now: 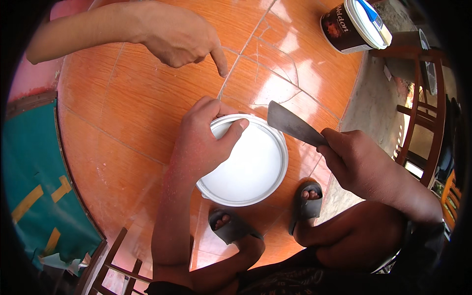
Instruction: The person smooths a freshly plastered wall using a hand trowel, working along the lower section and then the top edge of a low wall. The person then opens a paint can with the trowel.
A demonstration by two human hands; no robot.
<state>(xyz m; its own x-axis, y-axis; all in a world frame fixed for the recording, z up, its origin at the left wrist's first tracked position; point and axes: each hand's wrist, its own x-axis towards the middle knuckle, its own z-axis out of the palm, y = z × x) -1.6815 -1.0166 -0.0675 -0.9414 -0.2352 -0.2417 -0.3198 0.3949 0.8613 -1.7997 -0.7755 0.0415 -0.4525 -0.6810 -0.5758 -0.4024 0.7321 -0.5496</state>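
Observation:
A round white tub [246, 167] stands on the tiled floor between my feet, with a smooth white top inside its raised rim. My left hand [209, 135] grips its far left edge, the thumb lying over the rim and the fingers around the outside. Closed around a broad-bladed knife [295, 123], my right hand [346, 152] is to the right of the tub. The grey blade points up and left, its blunt end above the tub's right rim. Whatever handle it has is hidden in my fist.
Another person's hand [187, 39] reaches in from the upper left, index finger pointing at the floor. A black paint bucket [344, 29] at far right carries a blue-handled paintbrush [376, 22] on its white lid. Wooden chairs [423, 113] stand right; a green taped panel [44, 182] is left.

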